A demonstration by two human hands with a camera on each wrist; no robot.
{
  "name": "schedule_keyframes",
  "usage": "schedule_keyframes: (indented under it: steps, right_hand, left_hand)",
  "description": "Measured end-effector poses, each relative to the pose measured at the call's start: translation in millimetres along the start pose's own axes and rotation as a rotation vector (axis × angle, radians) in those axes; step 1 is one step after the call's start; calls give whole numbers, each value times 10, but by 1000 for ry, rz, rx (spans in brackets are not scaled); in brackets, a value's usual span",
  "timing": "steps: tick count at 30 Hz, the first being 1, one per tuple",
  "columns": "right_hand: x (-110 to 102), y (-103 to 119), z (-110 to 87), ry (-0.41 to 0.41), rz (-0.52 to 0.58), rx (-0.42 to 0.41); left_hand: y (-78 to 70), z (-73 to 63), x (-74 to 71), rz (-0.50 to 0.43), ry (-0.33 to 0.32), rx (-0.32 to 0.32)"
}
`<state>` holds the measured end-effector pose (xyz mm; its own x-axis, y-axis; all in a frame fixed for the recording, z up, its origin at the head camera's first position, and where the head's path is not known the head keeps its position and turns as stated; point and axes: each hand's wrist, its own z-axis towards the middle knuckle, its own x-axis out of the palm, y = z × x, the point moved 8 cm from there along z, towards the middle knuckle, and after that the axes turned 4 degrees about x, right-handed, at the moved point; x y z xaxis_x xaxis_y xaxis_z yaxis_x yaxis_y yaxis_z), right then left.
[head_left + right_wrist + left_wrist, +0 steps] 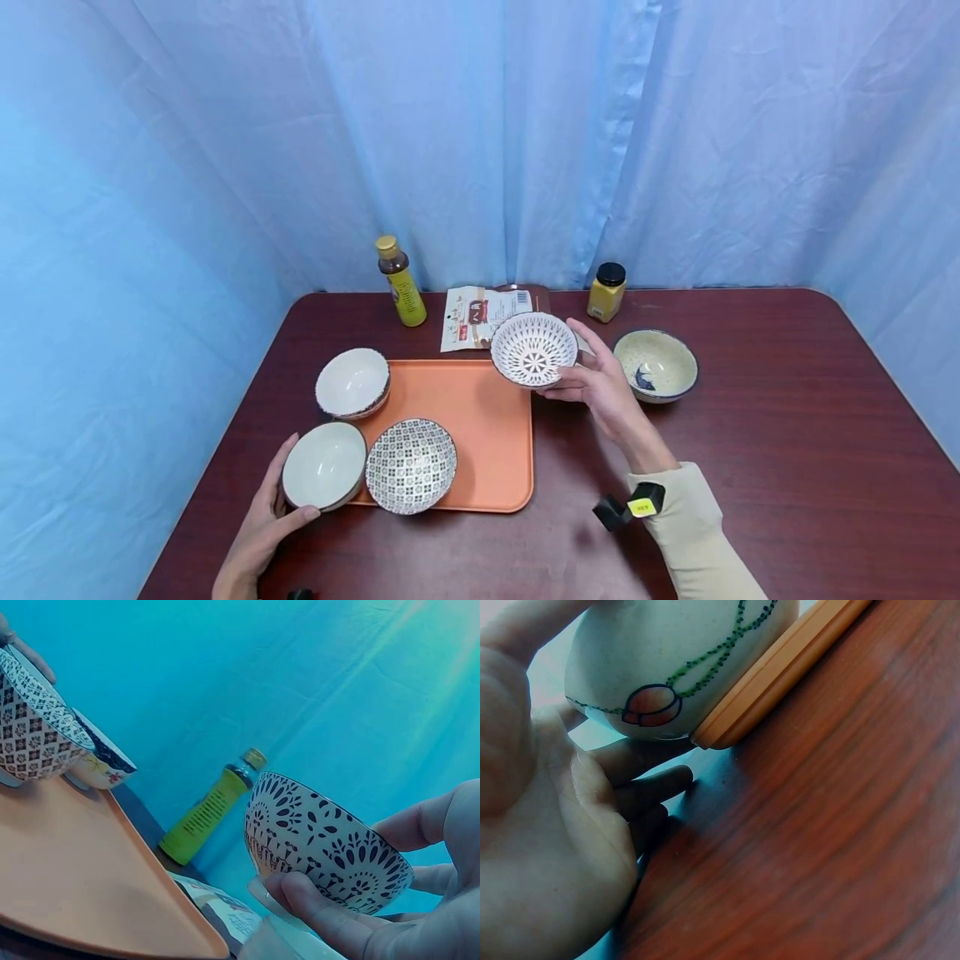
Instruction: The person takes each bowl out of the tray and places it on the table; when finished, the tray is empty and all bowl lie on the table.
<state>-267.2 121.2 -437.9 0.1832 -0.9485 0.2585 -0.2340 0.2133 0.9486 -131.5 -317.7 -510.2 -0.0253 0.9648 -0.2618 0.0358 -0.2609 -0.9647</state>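
Observation:
My right hand (603, 392) holds a small bowl (528, 342) with a dark petal pattern, tilted over the back right corner of the orange tray (495, 458). In the right wrist view, thumb and fingers pinch this patterned bowl (322, 844) by its base and side. My left hand (258, 521) grips a plain-inside pale bowl (324, 467) at the tray's front left corner, thumb along the near side. Its outside, in the left wrist view, bears a red bud and green dotted lines; this pale bowl (630, 652) overlaps the tray edge.
A checkered bowl (411, 467) and a white bowl (351, 382) sit on the tray's left side. Behind stand a yellow-capped bottle (405, 293), a white packet (461, 317) and a black-lidded jar (606, 296). A speckled bowl (663, 358) with a blue motif is at right.

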Motion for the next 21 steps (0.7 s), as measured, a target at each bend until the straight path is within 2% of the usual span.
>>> schedule_keyframes:
  steps: [21]
  right_hand:
    - [-566,263,-243,-41,72,-76]
  left_hand:
    - [3,-2,-5,-4,-6,-15]
